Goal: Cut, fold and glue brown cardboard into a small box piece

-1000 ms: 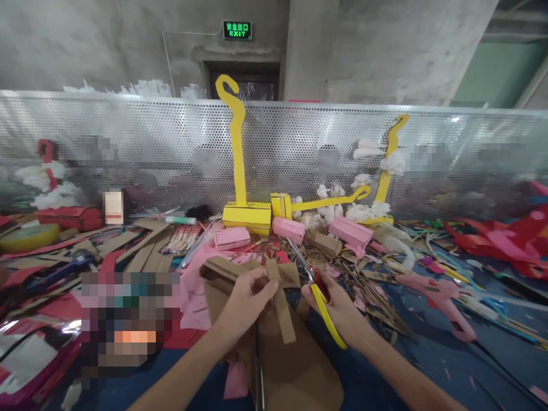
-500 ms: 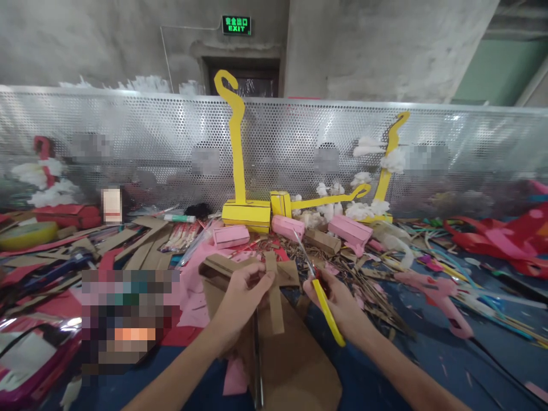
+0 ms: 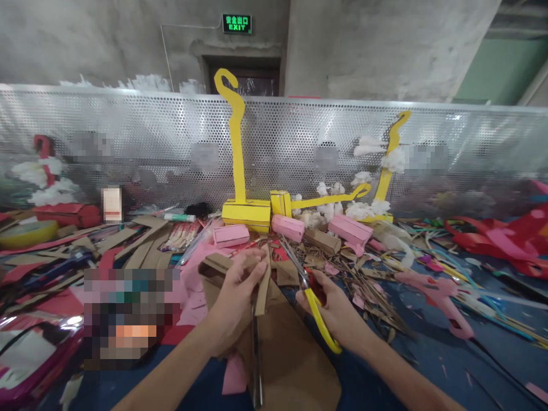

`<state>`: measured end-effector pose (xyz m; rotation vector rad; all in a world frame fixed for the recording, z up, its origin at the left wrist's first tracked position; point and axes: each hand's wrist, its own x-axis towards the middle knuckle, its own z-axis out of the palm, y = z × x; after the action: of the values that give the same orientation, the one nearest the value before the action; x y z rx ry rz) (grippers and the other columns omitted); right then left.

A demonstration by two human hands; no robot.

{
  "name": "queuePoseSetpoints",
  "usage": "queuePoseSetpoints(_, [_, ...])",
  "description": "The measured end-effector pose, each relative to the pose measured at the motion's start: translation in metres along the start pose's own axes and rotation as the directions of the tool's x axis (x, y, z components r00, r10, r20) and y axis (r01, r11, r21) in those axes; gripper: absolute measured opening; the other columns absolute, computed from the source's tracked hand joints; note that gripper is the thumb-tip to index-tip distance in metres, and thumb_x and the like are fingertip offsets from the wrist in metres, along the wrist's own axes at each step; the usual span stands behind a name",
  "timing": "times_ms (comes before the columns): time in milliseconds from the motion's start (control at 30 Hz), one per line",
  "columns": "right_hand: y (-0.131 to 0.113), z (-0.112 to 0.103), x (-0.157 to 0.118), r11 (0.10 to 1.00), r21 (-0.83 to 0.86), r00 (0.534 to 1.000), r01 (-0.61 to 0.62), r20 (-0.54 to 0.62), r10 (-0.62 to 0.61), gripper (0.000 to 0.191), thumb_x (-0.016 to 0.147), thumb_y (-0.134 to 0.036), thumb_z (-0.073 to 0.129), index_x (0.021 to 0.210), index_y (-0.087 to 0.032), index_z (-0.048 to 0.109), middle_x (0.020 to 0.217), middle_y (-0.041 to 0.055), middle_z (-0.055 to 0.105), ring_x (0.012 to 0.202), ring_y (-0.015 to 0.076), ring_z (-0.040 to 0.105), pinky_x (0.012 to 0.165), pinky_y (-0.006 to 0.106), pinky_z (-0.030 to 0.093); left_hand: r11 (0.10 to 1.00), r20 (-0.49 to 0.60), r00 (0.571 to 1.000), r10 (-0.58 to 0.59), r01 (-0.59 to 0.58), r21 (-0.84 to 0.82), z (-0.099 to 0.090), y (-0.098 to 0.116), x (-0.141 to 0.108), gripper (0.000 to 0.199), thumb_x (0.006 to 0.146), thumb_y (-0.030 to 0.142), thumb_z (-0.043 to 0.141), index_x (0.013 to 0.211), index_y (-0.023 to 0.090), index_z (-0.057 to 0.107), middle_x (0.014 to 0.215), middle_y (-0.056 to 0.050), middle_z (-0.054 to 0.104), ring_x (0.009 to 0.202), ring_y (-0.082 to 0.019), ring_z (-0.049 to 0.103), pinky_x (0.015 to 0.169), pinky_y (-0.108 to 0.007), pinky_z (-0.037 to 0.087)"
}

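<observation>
At the far left, a roll of yellow tape (image 3: 28,234) lies on the worktop (image 3: 422,365), with a red box (image 3: 68,215) just beyond it. Further right, a pink sheet (image 3: 194,288) spreads near a small pink box (image 3: 231,235), and behind that a tall yellow hook (image 3: 237,154) stands upright on a yellow box (image 3: 246,214).

Toward the middle, the left hand (image 3: 235,291) has its grip closed narrow, thumb against fingers, pinching a narrow cardboard strip (image 3: 262,288). The strip hangs at a slant over a large cardboard piece (image 3: 295,354), which lies low in front of the person. A shiny, narrow metal thing (image 3: 257,365) rests along this piece; what it is, I cannot tell.

Just right of the strip, the right hand (image 3: 338,313) has its grip around the yellow handle of the scissors (image 3: 317,322). The blades point up and away, well inside the space between the hands and apart from the strip; they look slightly parted. Beyond them are cardboard scraps (image 3: 377,297), and further right lie a pink glue gun (image 3: 436,291) and, at the far right, red material (image 3: 514,242).

The step in hand looks like handling or turning the strip, with the scissors held ready rather than cutting. From here, a cut would call for a steady pinch, wider blades and the left fingertips kept out of their line.
</observation>
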<state>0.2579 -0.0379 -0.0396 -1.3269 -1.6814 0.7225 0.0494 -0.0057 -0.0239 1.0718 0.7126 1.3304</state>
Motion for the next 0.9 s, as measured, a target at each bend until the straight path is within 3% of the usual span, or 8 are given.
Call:
queuePoseSetpoints(100, [0.004, 0.0, 0.001, 1.0, 0.003, 1.0, -0.001, -0.003, 0.001, 0.031, 0.083, -0.043, 0.071, 0.093, -0.02, 0.052, 0.086, 0.0004, 0.058, 0.079, 0.0187, 0.055, 0.073, 0.029, 0.047, 0.993, 0.022, 0.999, -0.029, 0.032, -0.118, 0.0, 0.002, 0.002, 0.023, 0.076, 0.031, 0.081, 0.088, 0.018, 0.066, 0.072, 0.003, 0.063, 0.059, -0.008, 0.057, 0.056, -0.018, 0.044])
queuePoseSetpoints(167, [0.006, 0.001, 0.002, 1.0, -0.017, 1.0, -0.003, -0.009, 0.003, 0.031, 0.083, -0.043, 0.07, 0.093, -0.02, 0.052, 0.086, 0.0002, 0.058, 0.079, 0.0186, 0.054, 0.073, 0.029, 0.047, 0.988, 0.012, 1.0, -0.029, 0.03, -0.151, -0.001, 0.001, 0.003, 0.022, 0.074, 0.027, 0.082, 0.087, 0.017, 0.068, 0.076, 0.001, 0.067, 0.063, -0.009, 0.06, 0.058, -0.018, 0.045])
queuePoseSetpoints(367, [0.006, 0.001, -0.001, 0.998, -0.058, 1.0, 0.006, 0.0, -0.006, 0.031, 0.084, -0.044, 0.071, 0.094, -0.02, 0.054, 0.083, -0.0015, 0.054, 0.075, 0.018, 0.051, 0.07, 0.029, 0.044, 0.999, 0.077, 0.997, 0.027, -0.024, -0.039, -0.005, -0.003, 0.005, 0.033, 0.072, 0.03, 0.088, 0.092, 0.017, 0.064, 0.075, 0.001, 0.067, 0.06, -0.009, 0.059, 0.059, -0.02, 0.046])
queuePoseSetpoints(500, [0.0, 0.001, -0.002, 0.999, -0.035, 1.0, 0.007, 0.009, -0.007, 0.033, 0.082, -0.045, 0.072, 0.092, -0.021, 0.051, 0.083, -0.0011, 0.055, 0.076, 0.018, 0.051, 0.07, 0.028, 0.043, 0.999, 0.135, 0.99, 0.036, -0.032, -0.028, -0.004, -0.003, 0.005, 0.028, 0.086, 0.037, 0.076, 0.079, 0.016, 0.058, 0.061, 0.005, 0.053, 0.056, -0.007, 0.051, 0.058, -0.02, 0.043])
queuePoseSetpoints(633, [-0.005, 0.0, -0.004, 1.0, 0.004, 0.999, 0.01, 0.051, -0.01, 0.032, 0.083, -0.045, 0.07, 0.09, -0.021, 0.049, 0.082, -0.0014, 0.053, 0.074, 0.0171, 0.05, 0.068, 0.028, 0.042, 0.987, 0.085, 0.996, -0.005, 0.019, -0.162, 0.0, -0.001, 0.003, 0.034, 0.082, 0.04, 0.08, 0.08, 0.018, 0.055, 0.059, 0.009, 0.04, 0.05, -0.005, 0.038, 0.051, -0.019, 0.039])
queuePoseSetpoints(767, [-0.01, 0.0, -0.007, 0.998, -0.044, 0.997, 0.037, 0.074, -0.033, 0.029, 0.085, -0.045, 0.066, 0.088, -0.021, 0.049, 0.081, -0.0018, 0.051, 0.072, 0.0162, 0.046, 0.066, 0.027, 0.04, 0.975, 0.023, 0.996, -0.085, 0.088, -0.206, 0.001, 0.003, 0.001, 0.042, 0.076, 0.041, 0.085, 0.078, 0.019, 0.05, 0.06, 0.009, 0.045, 0.05, -0.006, 0.045, 0.048, -0.018, 0.039])
queuePoseSetpoints(900, [-0.016, 0.001, -0.009, 0.978, -0.197, 0.996, 0.067, 0.076, -0.053, 0.029, 0.083, -0.041, 0.069, 0.082, -0.022, 0.047, 0.077, -0.0029, 0.05, 0.07, 0.0157, 0.043, 0.062, 0.028, 0.035, 0.978, 0.051, 0.994, -0.1, 0.108, -0.178, 0.002, 0.005, 0.0, 0.042, 0.074, 0.045, 0.086, 0.081, 0.02, 0.053, 0.059, 0.008, 0.054, 0.048, -0.007, 0.052, 0.047, -0.018, 0.041])
